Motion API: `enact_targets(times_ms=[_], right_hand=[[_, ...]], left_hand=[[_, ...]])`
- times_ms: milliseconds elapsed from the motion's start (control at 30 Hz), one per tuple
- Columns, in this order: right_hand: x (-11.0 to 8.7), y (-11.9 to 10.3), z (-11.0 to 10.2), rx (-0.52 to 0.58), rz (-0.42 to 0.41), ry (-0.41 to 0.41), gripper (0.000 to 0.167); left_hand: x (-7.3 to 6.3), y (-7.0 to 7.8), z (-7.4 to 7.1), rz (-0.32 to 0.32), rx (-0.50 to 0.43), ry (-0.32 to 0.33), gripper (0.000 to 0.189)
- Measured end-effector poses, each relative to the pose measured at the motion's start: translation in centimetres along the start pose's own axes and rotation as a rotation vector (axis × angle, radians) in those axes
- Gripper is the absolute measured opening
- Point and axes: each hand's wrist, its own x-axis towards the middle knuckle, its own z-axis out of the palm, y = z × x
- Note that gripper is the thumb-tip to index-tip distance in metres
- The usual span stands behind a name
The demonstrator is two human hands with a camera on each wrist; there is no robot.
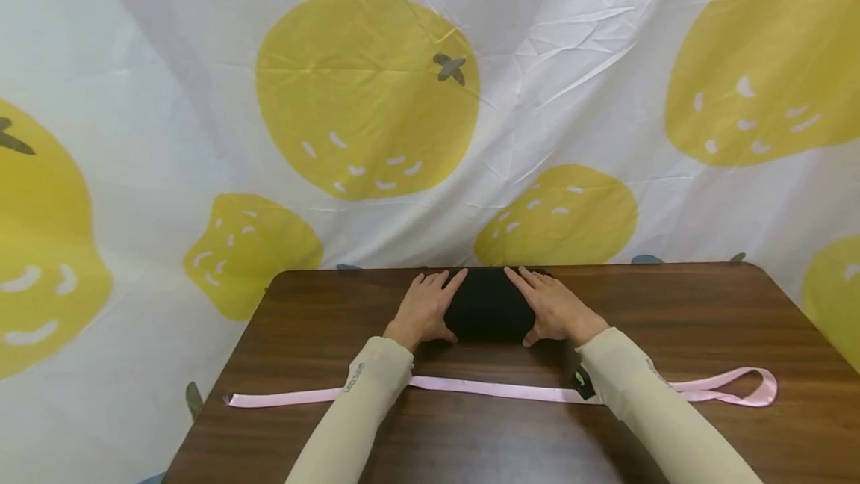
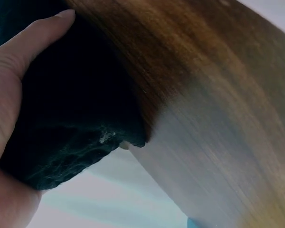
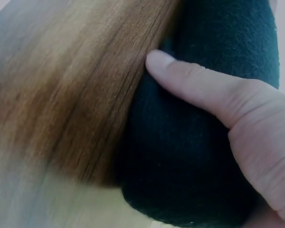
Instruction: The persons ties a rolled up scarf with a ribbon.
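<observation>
A thick black roll of fuzzy cloth [image 1: 489, 312] lies near the far edge of the table. My left hand [image 1: 425, 309] grips its left end, with the thumb on the near side and the fingers spread over the top. The right hand [image 1: 556, 308] holds the opposite end in a mirrored way. In the left wrist view the roll [image 2: 80, 90] shows a rough end with pale lint. Seen from the right wrist, the thumb [image 3: 194, 83] presses along the roll's side; most other fingers are hidden there.
Nearer than the roll, a pink ribbon [image 1: 490, 389] stretches across the brown wooden table [image 1: 322, 327], passing beneath both forearms. Its right end forms a loop. Behind the table hangs a white cloth [image 1: 396, 234] printed with yellow lemons.
</observation>
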Motion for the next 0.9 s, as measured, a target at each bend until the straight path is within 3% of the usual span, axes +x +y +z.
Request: enact_targets(times_ms=[567, 900], right_hand=[[0.61, -0.32, 0.79, -0.082, 0.002, 0.160, 0.104], [0.92, -0.31, 0.04, -0.094, 0.022, 0.178, 0.089]], left_hand=[[0.17, 0.23, 0.35, -0.051, 0.003, -0.017, 0.118], [0.83, 0.69, -0.49, -0.101, 0.102, -0.120, 0.125]])
